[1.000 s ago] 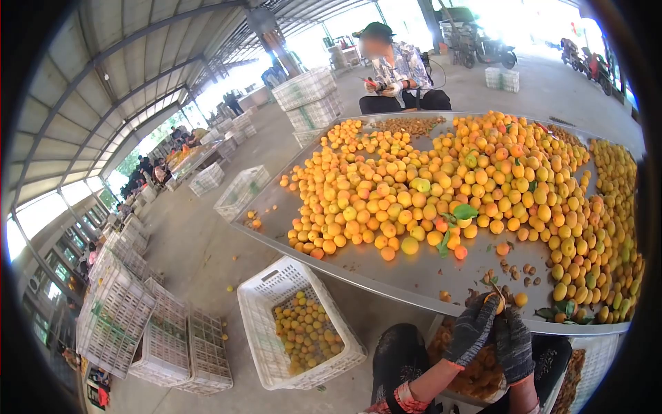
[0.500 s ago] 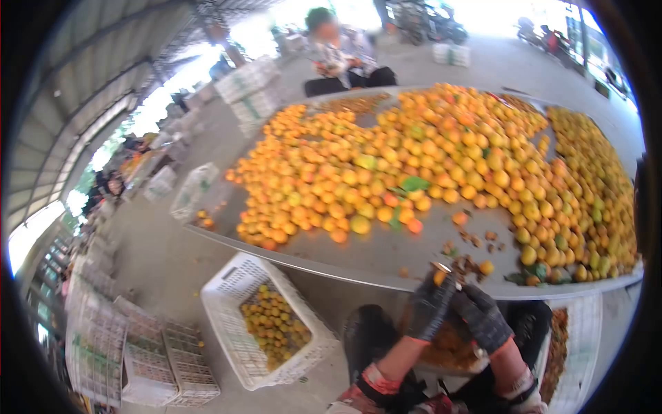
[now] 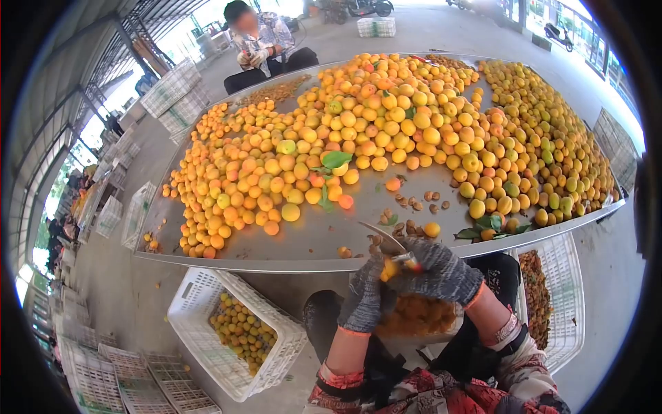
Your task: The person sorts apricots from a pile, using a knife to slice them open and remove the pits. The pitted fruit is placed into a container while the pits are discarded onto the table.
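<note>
My left hand [image 3: 364, 298], in a dark knit glove, holds a small orange apricot [image 3: 388, 269] just below the table edge. My right hand [image 3: 443, 273], also gloved, grips a knife [image 3: 380, 236] whose blade points up and left over the apricot. A tub of cut apricot halves [image 3: 417, 316] sits in my lap under both hands. The steel table [image 3: 310, 241] carries a big heap of apricots [image 3: 358, 131]. Loose pits [image 3: 414, 204] lie near its front edge.
A white crate [image 3: 207, 290] with small apricots stands on the floor at left, stacked crates [image 3: 96, 376] beyond it. Another crate [image 3: 565, 303] at right holds brown pits. Another person [image 3: 262, 48] sits at the table's far side. Motorbikes are parked behind.
The view has tilted down and swung left, so the table fills more of the frame. My hands stay together at the table edge; the knife blade now shows clearly over the apricot.
</note>
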`<state>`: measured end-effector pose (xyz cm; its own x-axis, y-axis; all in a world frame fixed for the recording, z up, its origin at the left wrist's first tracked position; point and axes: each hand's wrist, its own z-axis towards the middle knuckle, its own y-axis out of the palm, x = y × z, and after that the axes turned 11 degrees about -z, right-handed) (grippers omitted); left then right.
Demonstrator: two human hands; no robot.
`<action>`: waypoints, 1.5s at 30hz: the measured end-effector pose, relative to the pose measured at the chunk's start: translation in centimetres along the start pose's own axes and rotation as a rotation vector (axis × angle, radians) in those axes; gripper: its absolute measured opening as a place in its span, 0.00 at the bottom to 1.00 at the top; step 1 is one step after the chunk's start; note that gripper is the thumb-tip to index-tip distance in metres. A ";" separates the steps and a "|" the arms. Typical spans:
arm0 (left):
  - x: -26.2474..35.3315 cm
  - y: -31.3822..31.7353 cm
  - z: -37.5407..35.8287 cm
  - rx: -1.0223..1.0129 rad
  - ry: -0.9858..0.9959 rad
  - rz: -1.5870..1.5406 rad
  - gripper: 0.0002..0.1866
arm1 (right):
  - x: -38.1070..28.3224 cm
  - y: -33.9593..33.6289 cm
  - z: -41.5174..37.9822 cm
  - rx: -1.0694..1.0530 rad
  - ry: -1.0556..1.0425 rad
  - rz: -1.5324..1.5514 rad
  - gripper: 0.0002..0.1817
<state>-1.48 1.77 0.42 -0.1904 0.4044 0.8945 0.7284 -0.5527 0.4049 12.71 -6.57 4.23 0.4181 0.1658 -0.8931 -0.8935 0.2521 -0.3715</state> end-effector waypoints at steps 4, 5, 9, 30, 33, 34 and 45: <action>1.0 1.3 -0.7 0.056 -0.144 -0.161 0.21 | 1.0 0.8 0.2 -0.049 -0.050 -0.148 0.32; 0.5 1.5 -0.6 0.057 -0.137 -0.255 0.21 | 0.7 0.9 0.1 -0.021 -0.032 -0.305 0.31; -3.5 0.8 0.3 0.093 -0.016 -0.311 0.20 | 0.7 1.2 -0.2 0.014 -0.016 -0.319 0.30; -1.4 0.0 -2.7 -0.005 -0.041 -0.444 0.24 | 0.8 1.9 -2.5 0.252 0.473 0.825 0.22; -3.5 -1.6 -2.9 -0.122 0.541 0.538 0.22 | 0.3 2.0 -2.7 0.228 0.430 0.756 0.24; -4.1 -2.1 -2.6 -0.140 0.801 1.019 0.23 | 2.1 2.4 -3.3 0.249 0.381 0.807 0.25; -3.0 1.9 -1.6 0.013 0.499 0.342 0.23 | 6.2 4.9 -2.9 0.443 0.357 0.915 0.17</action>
<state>-0.57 -1.70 -1.14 -0.2278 -0.1870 0.9556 0.8102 -0.5807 0.0795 10.43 -7.07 -3.92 -0.5147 0.1966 -0.8345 -0.6740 0.5087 0.5356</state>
